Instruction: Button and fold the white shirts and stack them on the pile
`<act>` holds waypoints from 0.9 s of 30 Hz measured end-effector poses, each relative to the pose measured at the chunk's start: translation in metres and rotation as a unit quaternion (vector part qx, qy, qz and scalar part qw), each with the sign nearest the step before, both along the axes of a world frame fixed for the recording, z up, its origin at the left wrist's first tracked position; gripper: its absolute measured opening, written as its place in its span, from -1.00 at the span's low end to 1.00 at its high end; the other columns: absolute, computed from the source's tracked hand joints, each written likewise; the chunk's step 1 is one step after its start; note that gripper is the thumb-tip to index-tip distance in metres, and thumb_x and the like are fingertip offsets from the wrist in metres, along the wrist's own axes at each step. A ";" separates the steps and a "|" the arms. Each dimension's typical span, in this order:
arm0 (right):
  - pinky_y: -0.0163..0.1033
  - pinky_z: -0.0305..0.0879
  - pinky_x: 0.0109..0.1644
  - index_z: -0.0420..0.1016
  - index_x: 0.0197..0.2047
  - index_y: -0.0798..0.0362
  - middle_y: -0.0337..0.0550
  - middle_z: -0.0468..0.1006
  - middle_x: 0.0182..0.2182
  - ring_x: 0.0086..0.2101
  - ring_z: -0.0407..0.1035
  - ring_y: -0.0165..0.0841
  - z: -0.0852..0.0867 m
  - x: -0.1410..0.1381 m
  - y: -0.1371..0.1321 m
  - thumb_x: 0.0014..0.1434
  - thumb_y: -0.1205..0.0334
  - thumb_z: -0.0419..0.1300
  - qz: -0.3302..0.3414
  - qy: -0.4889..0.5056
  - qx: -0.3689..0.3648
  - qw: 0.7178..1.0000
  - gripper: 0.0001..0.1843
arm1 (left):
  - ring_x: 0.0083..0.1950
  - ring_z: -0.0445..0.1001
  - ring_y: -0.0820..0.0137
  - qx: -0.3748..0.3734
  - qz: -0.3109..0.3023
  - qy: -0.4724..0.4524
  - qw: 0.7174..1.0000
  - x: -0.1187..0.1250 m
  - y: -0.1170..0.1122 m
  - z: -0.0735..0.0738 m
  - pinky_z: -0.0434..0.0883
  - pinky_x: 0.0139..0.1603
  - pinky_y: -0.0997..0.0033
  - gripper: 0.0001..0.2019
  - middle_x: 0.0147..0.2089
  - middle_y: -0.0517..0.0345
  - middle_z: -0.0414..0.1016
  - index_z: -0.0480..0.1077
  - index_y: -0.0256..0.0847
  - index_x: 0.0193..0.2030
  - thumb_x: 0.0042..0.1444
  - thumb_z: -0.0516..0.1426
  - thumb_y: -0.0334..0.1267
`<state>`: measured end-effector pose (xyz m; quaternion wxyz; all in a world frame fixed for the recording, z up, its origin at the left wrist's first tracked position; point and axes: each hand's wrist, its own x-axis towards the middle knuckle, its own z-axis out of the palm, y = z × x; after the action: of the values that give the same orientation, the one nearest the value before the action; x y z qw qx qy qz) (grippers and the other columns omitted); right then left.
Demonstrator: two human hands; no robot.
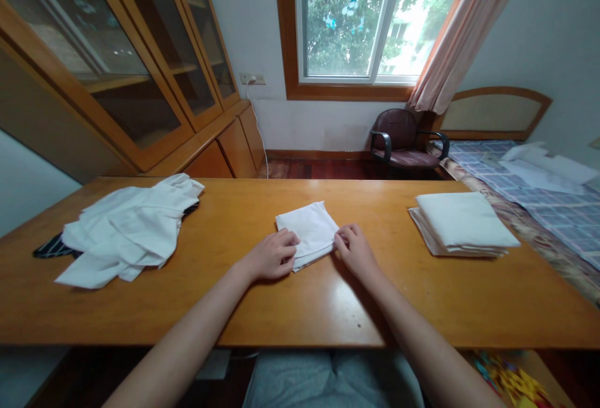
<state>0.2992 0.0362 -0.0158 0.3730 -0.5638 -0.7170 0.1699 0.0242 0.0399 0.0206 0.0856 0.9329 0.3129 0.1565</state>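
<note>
A small folded white cloth (310, 229) lies in the middle of the wooden table (300, 302). My left hand (273, 254) grips its near left corner with curled fingers. My right hand (355, 248) pinches its right edge, fingers closed on the fabric. Both forearms reach in from the near edge.
A loose heap of white cloths (131, 227) lies on the left of the table, over a dark striped piece (51, 247). A neat stack of folded white cloths (462, 223) sits on the right. Behind are a glass-door cabinet (140, 64), a chair (403, 139) and a bed (539, 189).
</note>
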 end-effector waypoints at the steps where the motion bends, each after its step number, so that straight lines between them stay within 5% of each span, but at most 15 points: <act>1: -0.19 0.34 -0.04 0.46 -0.23 0.02 -0.10 0.44 -0.21 -0.21 0.40 -0.28 -0.001 -0.003 0.000 0.30 0.15 0.10 -0.003 0.010 -0.007 1.000 -0.83 | -0.03 0.40 0.24 -0.011 0.001 -0.002 1.000 0.002 0.000 0.001 0.39 -0.01 0.25 -0.81 -0.02 -0.03 0.46 0.41 -0.18 -0.47 0.16 0.09 -0.29; 8: -0.06 0.31 -0.02 0.42 -0.20 0.01 -0.08 0.44 -0.22 -0.20 0.33 -0.19 -0.013 -0.011 0.001 0.16 0.08 0.25 -0.049 -0.024 -0.011 0.998 -0.78 | -0.14 0.47 0.28 -0.055 0.038 -0.047 0.997 0.011 0.011 0.009 0.38 -0.03 0.28 -0.75 -0.17 0.01 0.54 0.52 -0.15 -0.31 0.28 0.02 -0.23; 14: -0.06 0.30 -0.03 0.40 -0.19 0.03 -0.09 0.49 -0.24 -0.20 0.33 -0.18 -0.018 -0.007 0.003 0.15 0.11 0.26 -0.027 -0.005 -0.021 0.999 -0.77 | 0.09 0.40 0.16 0.033 0.212 -0.100 0.972 0.012 0.043 -0.001 0.29 0.20 0.10 -0.77 0.09 -0.04 0.50 0.48 -0.17 -0.05 0.27 0.05 -0.19; 22: 0.00 0.32 0.05 0.39 -0.01 0.05 0.00 0.41 -0.10 -0.08 0.34 -0.15 -0.028 0.004 0.015 0.11 0.17 0.26 -0.073 0.045 0.015 0.996 -0.63 | -0.15 0.51 0.24 -0.135 0.274 -0.122 0.944 0.017 0.045 -0.010 0.39 -0.11 0.29 -0.73 -0.16 0.08 0.54 0.37 -0.15 -0.03 0.13 0.15 -0.20; 27: 0.00 0.30 0.08 0.45 -0.06 0.08 0.00 0.38 -0.14 -0.09 0.34 -0.15 -0.025 0.006 0.023 0.10 0.20 0.22 -0.122 0.036 0.028 0.991 -0.68 | -0.51 0.35 0.46 -0.408 0.202 -0.214 0.865 0.014 0.028 -0.005 0.24 -0.50 0.52 -0.67 -0.49 0.35 0.36 0.20 -0.13 -0.14 0.08 0.22 -0.06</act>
<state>0.3048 0.0596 -0.0404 0.4322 -0.6303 -0.6330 0.1233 0.0383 0.0679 0.0157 0.4896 0.6751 0.5040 0.2247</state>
